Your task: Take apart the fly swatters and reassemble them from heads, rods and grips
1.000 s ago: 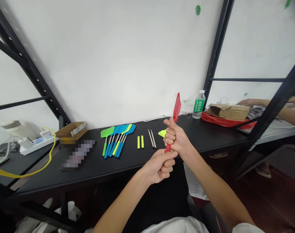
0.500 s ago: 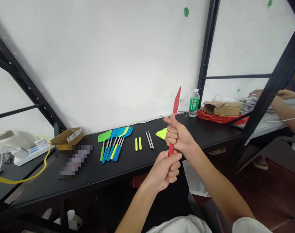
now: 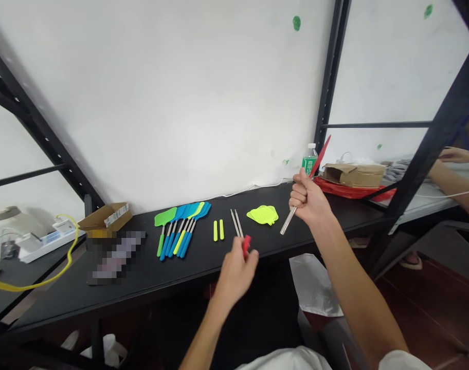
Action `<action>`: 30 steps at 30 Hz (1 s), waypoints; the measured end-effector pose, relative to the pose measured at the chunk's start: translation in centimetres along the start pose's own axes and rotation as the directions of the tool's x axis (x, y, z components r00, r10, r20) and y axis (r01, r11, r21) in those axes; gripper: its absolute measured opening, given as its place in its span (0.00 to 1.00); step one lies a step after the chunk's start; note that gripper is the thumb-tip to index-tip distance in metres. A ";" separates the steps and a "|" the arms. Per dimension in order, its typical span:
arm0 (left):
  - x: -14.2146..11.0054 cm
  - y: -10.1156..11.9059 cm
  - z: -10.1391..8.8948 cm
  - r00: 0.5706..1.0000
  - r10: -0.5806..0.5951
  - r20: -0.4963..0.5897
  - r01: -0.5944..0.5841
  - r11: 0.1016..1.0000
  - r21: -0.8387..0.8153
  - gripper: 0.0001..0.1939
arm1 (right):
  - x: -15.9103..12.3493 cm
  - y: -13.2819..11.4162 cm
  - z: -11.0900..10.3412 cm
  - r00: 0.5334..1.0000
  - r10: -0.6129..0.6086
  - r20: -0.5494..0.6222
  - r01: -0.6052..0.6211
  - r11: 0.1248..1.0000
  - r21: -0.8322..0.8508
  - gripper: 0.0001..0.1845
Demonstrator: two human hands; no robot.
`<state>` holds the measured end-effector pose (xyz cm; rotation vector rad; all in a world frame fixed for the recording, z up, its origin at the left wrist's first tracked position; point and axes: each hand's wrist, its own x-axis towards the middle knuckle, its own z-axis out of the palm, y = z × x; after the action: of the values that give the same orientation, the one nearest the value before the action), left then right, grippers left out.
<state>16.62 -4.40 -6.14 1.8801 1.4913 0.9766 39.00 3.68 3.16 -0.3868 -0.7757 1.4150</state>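
My right hand point(image 3: 310, 199) is closed around a red fly swatter point(image 3: 321, 155), raised above the right part of the table. Its bare metal rod point(image 3: 287, 222) sticks out below the fist, with no grip on its lower end. In my left hand point(image 3: 235, 271), lower and nearer the table's front edge, is a red handle point(image 3: 246, 243), apart from the rod. Yellow swatter heads point(image 3: 263, 215) lie between the hands. Beyond my left hand are two metal rods point(image 3: 236, 222), their lower ends partly hidden, and two yellow handles point(image 3: 218, 230).
Several assembled fly swatters point(image 3: 183, 228), blue, green and yellow, lie left on the black table point(image 3: 142, 277). A cardboard box point(image 3: 105, 220) and power strip point(image 3: 51, 241) sit farther left. A water bottle point(image 3: 310, 158) stands against the wall. Another person's arm point(image 3: 456, 185) shows at right.
The red handle has come off the swatter's rod. My left hand moved left and down with the handle; my right hand moved right with the swatter, uncovering the yellow heads.
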 end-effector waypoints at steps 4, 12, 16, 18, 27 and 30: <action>3.9 -3.5 -4.6 0.990 -0.031 -0.139 0.041 0.997 0.065 0.27 | 0.3 0.2 -0.7 0.986 0.125 0.107 -0.115 0.989 -0.094 0.19; 8.2 -9.6 -6.9 0.967 -0.032 -0.254 0.108 0.950 0.293 0.36 | 1.7 3.6 -1.3 0.972 0.191 0.140 -0.146 0.949 -0.280 0.14; 8.4 -9.7 -6.4 0.969 -0.089 -0.232 0.152 0.952 0.267 0.38 | 2.0 4.2 -1.6 0.973 0.182 0.140 -0.138 0.951 -0.275 0.13; 8.4 -9.8 -6.3 0.969 -0.080 -0.232 0.143 0.953 0.268 0.36 | 2.0 4.3 -1.6 0.974 0.180 0.139 -0.136 0.952 -0.274 0.13; 7.4 -9.8 -7.2 0.968 -0.016 -0.252 0.069 0.977 0.202 0.31 | 2.0 5.0 -1.6 0.965 0.176 0.193 -0.095 0.925 -0.367 0.17; 6.5 -7.9 -7.8 0.975 0.009 -0.220 0.013 0.995 0.096 0.28 | 1.8 5.6 -1.1 0.947 0.200 0.250 -0.088 0.913 -0.398 0.18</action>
<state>6.52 3.61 -6.41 1.8861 1.6952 1.1631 35.62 6.47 -0.87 -0.5567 -1.2945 1.4767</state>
